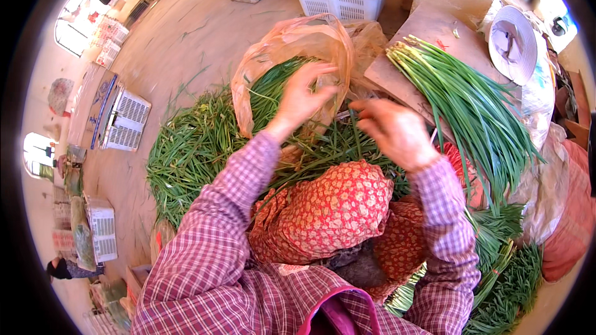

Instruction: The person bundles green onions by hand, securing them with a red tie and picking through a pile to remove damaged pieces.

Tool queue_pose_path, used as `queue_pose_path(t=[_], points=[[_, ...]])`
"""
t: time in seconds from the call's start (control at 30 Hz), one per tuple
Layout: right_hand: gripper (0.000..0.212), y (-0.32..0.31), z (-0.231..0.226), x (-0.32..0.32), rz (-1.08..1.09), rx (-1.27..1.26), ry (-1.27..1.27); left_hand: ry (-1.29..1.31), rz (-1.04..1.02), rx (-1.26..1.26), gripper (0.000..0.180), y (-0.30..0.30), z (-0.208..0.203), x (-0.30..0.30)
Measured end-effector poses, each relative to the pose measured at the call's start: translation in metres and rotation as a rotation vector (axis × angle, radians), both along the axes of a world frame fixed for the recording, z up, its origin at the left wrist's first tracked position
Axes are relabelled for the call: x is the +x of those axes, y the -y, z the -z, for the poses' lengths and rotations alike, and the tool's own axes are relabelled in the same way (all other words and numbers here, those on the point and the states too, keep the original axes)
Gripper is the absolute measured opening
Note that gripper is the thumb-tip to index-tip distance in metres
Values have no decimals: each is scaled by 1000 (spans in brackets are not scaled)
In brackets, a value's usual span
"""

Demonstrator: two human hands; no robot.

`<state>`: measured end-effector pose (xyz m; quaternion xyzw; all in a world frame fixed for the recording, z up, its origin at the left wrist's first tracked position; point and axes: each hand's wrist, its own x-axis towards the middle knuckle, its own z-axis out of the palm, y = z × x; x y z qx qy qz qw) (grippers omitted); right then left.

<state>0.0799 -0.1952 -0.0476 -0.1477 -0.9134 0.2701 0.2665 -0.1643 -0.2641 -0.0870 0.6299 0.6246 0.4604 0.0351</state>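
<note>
My left hand point(302, 98) is over a thin, pale orange plastic bag point(241, 96), its thumb apart from the outstretched fingers. Inside the bag lie long green leaves point(273, 90) that look like garlic chives. To the right of the bag, my right hand point(397, 131) is raised with its fingers curled in. Motion blurs the fingertips, and whatever may be between them does not show. A large bunch of chives point(462, 96) with pale stem ends lies on a board point(406, 28) at the right. Loose chives point(192, 152) are heaped on the left, below the bag.
Red flowered cloth point(329, 211) covers my lap. A pale sun hat point(512, 44) rests at the board's far right. White plastic crates point(341, 3) are stacked at the back, with another crate point(126, 121) at the left. More greens point(506, 285) lie at the lower right.
</note>
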Motion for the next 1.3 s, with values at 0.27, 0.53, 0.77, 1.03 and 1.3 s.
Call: queue_pose_path(t=[0.27, 0.53, 0.77, 1.03, 1.3], points=[[41, -46, 131, -116, -199, -407, 296, 481, -422, -279, 20, 45, 124, -134], [58, -75, 196, -207, -58, -1622, 83, 270, -532, -421, 43, -17, 205, -138], [62, -105, 245, -234, 247, -1675, -219, -138, -679, -544, 36, -28, 220, -122], [31, -85, 238, -223, 219, -1304, -127, -8, -629, -340, 21, -7, 195, -118], [36, -43, 224, -240, 75, -867, -299, 32, -481, -439, 20, 10, 157, -65]])
